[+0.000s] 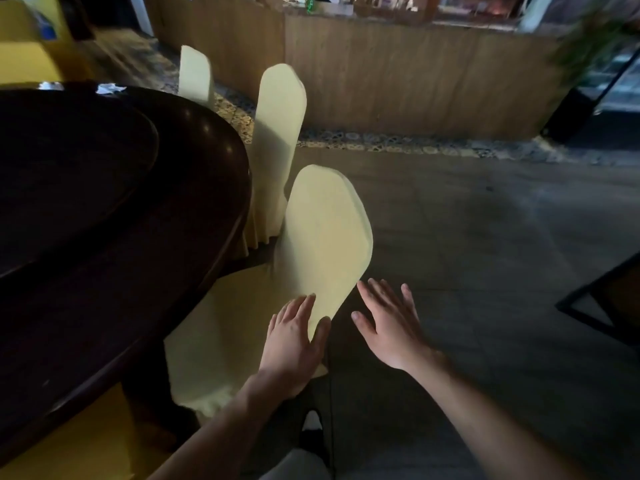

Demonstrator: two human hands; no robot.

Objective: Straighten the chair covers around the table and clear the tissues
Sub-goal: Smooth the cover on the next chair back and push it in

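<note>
Pale yellow fabric chair cover (325, 233) on the nearest chair is under your left hand (294, 341): your fingers lie straight along the front face of the backrest near its lower edge, and your thumb sits at the rim of that edge. Whether the thumb wraps behind the cloth cannot be told. Your right hand (388, 327) is just beside the backrest's right edge, palm down, fingers spread and straight, holding nothing; contact with the cover cannot be confirmed.

Two more chairs in the same pale yellow covers stand further along the dark polished round wooden table (114, 209): the middle one (280, 112) close behind the nearest chair, the far one (195, 74) beyond it. All three sit at the table's right rim.

White crumpled tissues (110, 88) lie on the far edge of the tabletop, well apart from both your hands; a second pale scrap (51, 85) to their left is too blurred to identify.

Grey tiled floor (485, 220) runs to a wood-panelled counter (398, 77).
</note>
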